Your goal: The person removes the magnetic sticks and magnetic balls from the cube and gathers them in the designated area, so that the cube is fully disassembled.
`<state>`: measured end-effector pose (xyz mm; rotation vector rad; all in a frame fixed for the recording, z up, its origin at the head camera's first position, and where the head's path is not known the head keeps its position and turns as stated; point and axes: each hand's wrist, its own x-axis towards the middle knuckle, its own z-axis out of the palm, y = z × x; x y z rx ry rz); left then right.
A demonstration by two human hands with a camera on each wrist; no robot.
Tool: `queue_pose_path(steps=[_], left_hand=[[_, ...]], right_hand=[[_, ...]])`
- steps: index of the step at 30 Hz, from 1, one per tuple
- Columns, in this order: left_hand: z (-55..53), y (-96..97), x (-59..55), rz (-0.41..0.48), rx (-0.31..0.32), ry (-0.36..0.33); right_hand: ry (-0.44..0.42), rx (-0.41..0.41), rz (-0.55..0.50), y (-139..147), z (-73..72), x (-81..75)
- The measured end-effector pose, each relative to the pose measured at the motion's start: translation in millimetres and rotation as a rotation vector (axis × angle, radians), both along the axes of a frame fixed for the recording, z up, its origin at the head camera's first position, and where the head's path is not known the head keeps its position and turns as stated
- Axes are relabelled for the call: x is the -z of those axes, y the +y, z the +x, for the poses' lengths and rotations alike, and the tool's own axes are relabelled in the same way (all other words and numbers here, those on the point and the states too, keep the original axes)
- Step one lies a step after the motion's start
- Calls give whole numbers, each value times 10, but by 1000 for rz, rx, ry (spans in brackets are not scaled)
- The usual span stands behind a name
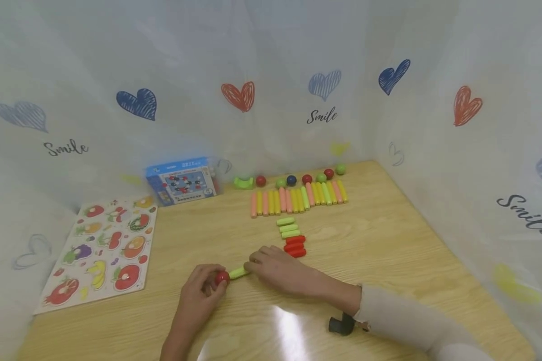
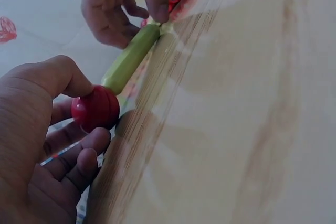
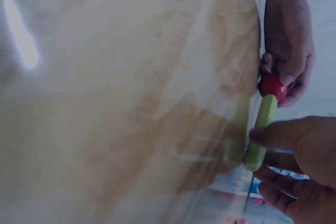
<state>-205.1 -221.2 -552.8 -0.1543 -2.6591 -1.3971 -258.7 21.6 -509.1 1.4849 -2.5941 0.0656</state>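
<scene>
My left hand (image 1: 197,293) pinches a red ball (image 2: 96,109) between thumb and fingers, low over the wooden table. A light green stick (image 2: 131,59) meets the ball at one end, and the two line up in both wrist views. Toward its other end, my right hand (image 1: 277,271) grips the stick between thumb and fingers. Just beyond the right hand lie several short red sticks (image 1: 295,246), with several short light green sticks (image 1: 289,227) behind them.
Pink, yellow and green sticks (image 1: 293,200) form a long row farther back. Coloured balls (image 1: 307,179) and a green curved piece (image 1: 243,183) line the back edge. A blue box (image 1: 180,180) and fruit picture board (image 1: 101,250) stand left. A black object (image 1: 341,326) sits by the right sleeve.
</scene>
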Motion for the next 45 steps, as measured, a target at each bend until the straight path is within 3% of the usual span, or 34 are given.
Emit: queue_pose_path(steps=[5, 12, 16, 22, 28, 31, 35, 40, 45], left_hand=[[-4, 42, 6, -20, 10, -7], [-27, 25, 5, -24, 27, 49], [-19, 19, 17, -26, 10, 60], [-31, 40, 10, -15, 17, 55], [-10, 28, -39, -36, 9, 43], [-4, 3, -40, -46, 1, 28], [-3, -34, -41, -60, -20, 6], [10, -31, -36, -55, -25, -4], [10, 9, -10, -29, -15, -10]], right_hand=[[-25, -6, -40, 93, 53, 59], [66, -121, -17, 141, 168, -58], [35, -115, -18, 291, 277, -85], [-66, 42, -99, 980, 422, -157], [-297, 395, -204, 1781, 425, -246], [-340, 574, -275, 2071, 276, -214], [-331, 740, -340, 2290, -90, -136], [-294, 861, -395, 2366, -583, -47], [-272, 906, -441, 2429, -942, 15]])
